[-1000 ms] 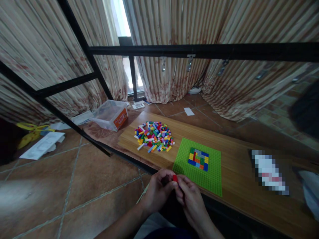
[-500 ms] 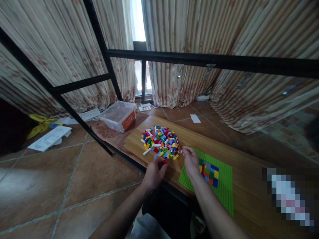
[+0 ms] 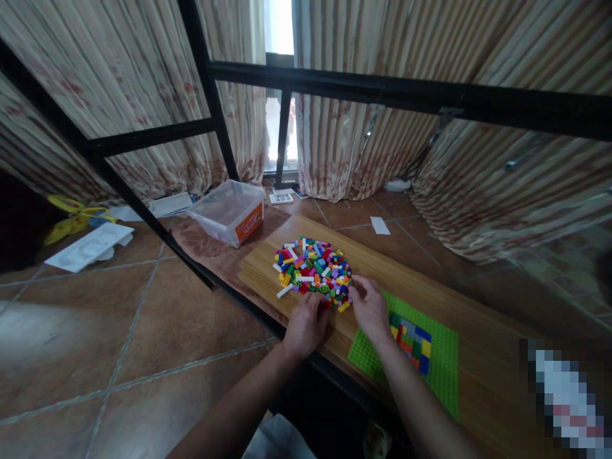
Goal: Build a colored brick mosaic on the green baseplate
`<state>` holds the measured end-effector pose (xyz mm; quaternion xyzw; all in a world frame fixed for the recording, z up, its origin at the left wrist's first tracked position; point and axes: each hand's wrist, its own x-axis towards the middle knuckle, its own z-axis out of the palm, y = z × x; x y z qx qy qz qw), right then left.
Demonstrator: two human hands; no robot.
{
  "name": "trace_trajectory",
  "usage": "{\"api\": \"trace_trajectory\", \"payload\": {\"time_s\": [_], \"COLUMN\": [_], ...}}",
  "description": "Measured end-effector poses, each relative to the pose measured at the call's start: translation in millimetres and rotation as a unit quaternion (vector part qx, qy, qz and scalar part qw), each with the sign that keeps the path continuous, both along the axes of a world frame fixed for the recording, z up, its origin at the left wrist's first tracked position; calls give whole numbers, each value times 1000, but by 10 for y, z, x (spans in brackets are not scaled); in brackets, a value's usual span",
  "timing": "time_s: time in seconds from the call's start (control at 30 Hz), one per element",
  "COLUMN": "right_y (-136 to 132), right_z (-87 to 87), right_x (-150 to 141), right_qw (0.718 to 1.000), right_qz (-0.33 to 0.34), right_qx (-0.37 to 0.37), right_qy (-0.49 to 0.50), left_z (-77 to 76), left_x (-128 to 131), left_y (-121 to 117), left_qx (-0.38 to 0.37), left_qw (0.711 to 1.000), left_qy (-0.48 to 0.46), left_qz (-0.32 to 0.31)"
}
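Note:
A heap of small toy building bricks [image 3: 313, 271] in many colours lies on a wooden board. At its near edge, my left hand [image 3: 306, 326] is closed in a pinch on a red brick [image 3: 326, 304], which the fingers partly cover. My right hand [image 3: 371, 311] reaches the heap's right edge with fingertips curled together; whatever they pinch is too small to make out. Under and beside my right forearm lies a green baseplate [image 3: 444, 357]. It carries a patch of fitted bricks [image 3: 421, 349] in blue, yellow, red, green and grey, partly hidden by the forearm.
Behind the board's left end stands a clear plastic box [image 3: 224, 213] with an orange label, on a brown mat [image 3: 191, 245]. A black metal frame [image 3: 335, 83] crosses in front of striped curtains. Papers and a white moulded tray [image 3: 90, 245] lie on the tiled floor.
Both hands have moved in closer to the heap and to each other. My left hand has carried the red brick to the heap's near edge. The camera view has shifted slightly.

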<state>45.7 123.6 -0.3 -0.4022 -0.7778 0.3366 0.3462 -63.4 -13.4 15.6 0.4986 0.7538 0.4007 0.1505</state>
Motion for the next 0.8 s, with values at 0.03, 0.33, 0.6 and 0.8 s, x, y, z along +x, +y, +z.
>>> {"api": "trace_trajectory", "payload": {"time_s": [0.03, 0.33, 0.6, 0.8], "right_y": [34, 163, 150, 136], "right_z": [16, 57, 58, 59], "right_x": [-16, -129, -78, -139], "right_qw": [999, 990, 987, 987], "right_qz": [4, 4, 19, 16], "right_qx": [29, 60, 67, 73], "right_qy": [-36, -126, -142, -144], "left_z": [-15, -39, -53, -55], "left_x": [3, 25, 34, 35], "left_y": [9, -6, -2, -6], "left_qx": [3, 14, 7, 3], "left_qw": [1000, 1000, 1000, 1000], "left_qy": [0, 13, 17, 15], "left_qz": [3, 9, 21, 18]}}
